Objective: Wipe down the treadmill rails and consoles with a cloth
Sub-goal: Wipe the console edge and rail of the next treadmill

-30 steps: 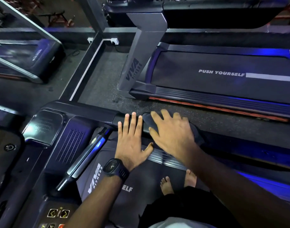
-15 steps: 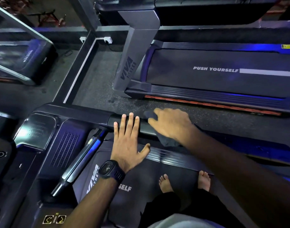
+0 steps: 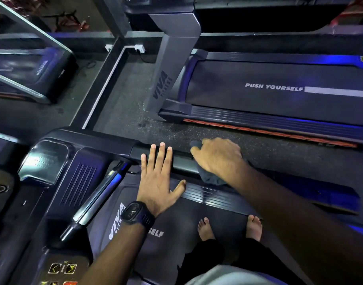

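Fingers (image 3: 197,151) curled round cloth (image 3: 210,178) (right hand (image 3: 220,157))

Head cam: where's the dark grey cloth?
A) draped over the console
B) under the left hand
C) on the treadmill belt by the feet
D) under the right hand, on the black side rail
D: the right hand grips the dark grey cloth against the black side rail, while the left hand lies flat on the rail with nothing under it.

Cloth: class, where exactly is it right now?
In the head view, the cloth sits under the right hand on the treadmill's side rail, just right of the flat left hand.
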